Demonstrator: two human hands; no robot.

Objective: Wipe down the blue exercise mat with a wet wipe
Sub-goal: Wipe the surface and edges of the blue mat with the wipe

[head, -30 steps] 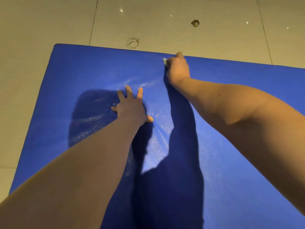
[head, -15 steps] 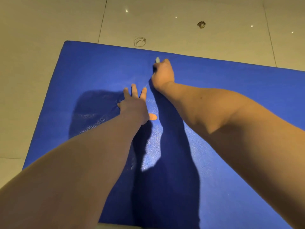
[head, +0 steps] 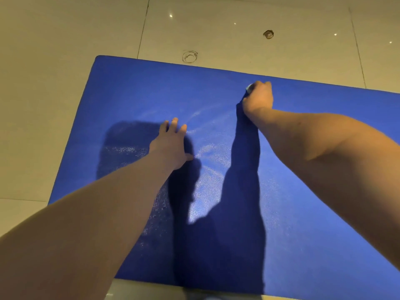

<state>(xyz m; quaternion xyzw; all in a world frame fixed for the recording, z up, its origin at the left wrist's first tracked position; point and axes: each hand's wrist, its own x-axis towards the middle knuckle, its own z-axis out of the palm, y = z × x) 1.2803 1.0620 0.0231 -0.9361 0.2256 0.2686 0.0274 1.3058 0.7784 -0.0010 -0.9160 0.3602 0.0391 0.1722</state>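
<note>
Both my hands are on the blue exercise mat (head: 138, 92), which lies flat on the tiled floor (head: 54, 40). My left hand (head: 171, 146) presses down, fingers straight, thumb out; my right hand (head: 258, 99) grips the wet wipe (head: 249, 89) near the mat's far edge.

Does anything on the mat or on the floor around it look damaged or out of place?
Only the floor tile beyond the far edge of the mat: it has a small dark chipped-looking spot and a ring-shaped mark. The mat itself lies flat, with only shiny wet streaks near the left hand.
</note>
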